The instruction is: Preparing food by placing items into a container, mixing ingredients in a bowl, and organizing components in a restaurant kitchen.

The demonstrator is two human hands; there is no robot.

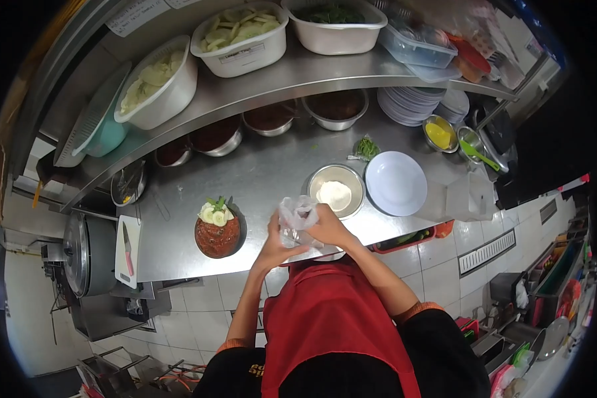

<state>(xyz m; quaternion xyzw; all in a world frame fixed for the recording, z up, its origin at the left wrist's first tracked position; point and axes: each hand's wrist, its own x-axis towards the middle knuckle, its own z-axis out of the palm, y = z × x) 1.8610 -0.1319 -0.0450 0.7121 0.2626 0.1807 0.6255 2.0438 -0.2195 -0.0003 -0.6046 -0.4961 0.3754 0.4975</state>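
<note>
A clear plastic bag point(298, 214) is held between both hands above the front edge of the steel counter. My left hand point(273, 248) grips its left side and my right hand point(328, 226) its right side; what the bag contains cannot be made out. Just beyond my right hand is a steel bowl point(359, 206) with white powder point(334, 195) in it. A pale round plate point(396, 183) lies to the right of that bowl. To the left stands a dark round dish of red sauce or paste point(217, 239), topped with cucumber slices point(216, 216) and green leaves.
A white cutting board point(124, 268) with a pink-handled knife point(128, 248) lies at the counter's left end. Steel bowls point(336, 124) of dark red food and stacked plates point(408, 107) stand under the shelf point(278, 82). Bagged greens point(366, 148) lie behind the plate. White tubs point(251, 57) of sliced vegetables line the shelf.
</note>
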